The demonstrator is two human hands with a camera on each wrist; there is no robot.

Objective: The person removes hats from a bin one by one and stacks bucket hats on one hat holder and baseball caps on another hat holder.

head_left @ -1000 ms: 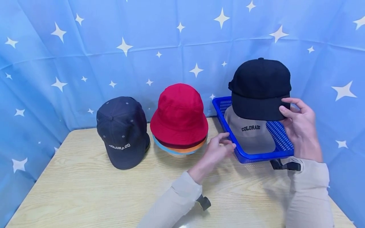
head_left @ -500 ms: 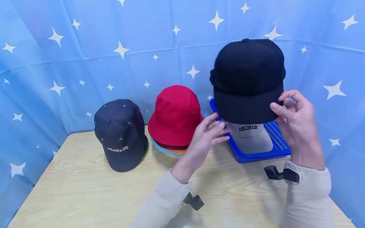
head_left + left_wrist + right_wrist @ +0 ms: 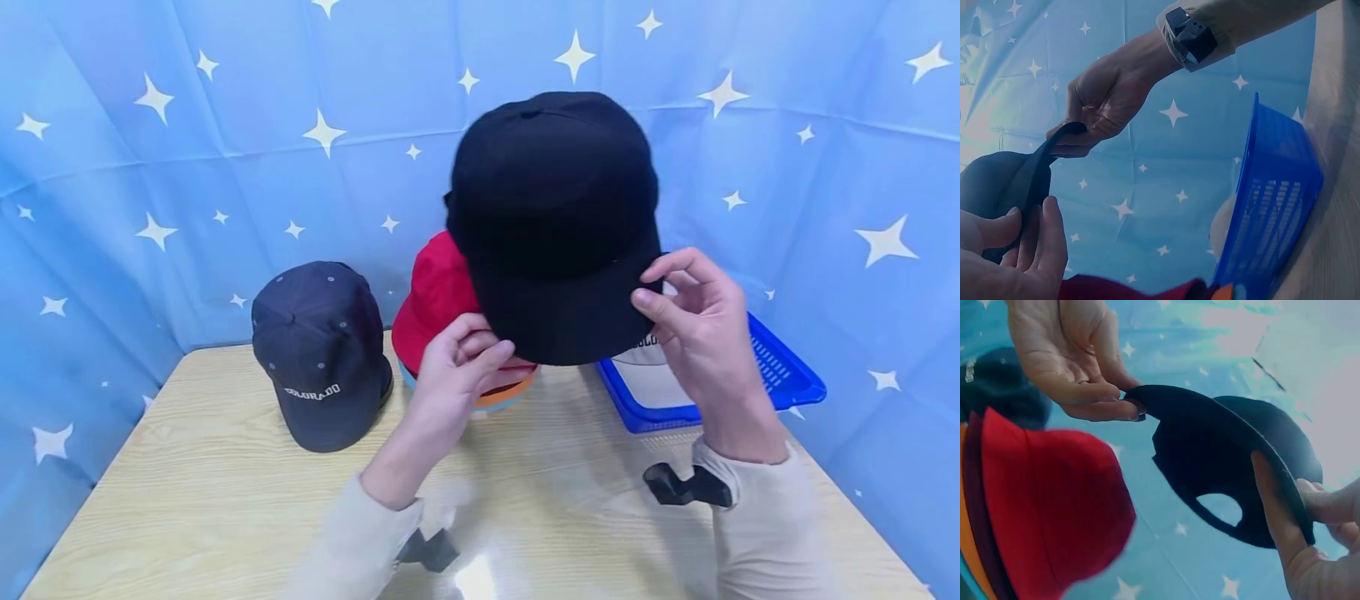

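Note:
A black baseball cap [image 3: 555, 192] is held up over the table, brim toward me. My left hand [image 3: 446, 383] pinches the brim's left corner between thumb and fingers. On the opposite corner, my right hand [image 3: 708, 346] grips the brim the same way. The right wrist view shows the cap's hollow underside and the rounded opening at its back [image 3: 1254, 519]. Behind the cap and partly hidden by it, a red bucket hat [image 3: 435, 287] tops a stack with dark, orange and light-blue brims.
A navy cap [image 3: 315, 350] lettered COLORADO sits left of the stack. At right, a blue plastic basket [image 3: 787, 379] holds a grey COLORADO cap [image 3: 648, 383], partly covered by my right hand. A blue star-patterned curtain [image 3: 247, 108] hangs behind the wooden table [image 3: 247, 517].
The black cap has moved left from above the basket to in front of the red hat, and looks larger. My left hand has come to its brim and taken hold; my right hand kept its grip.

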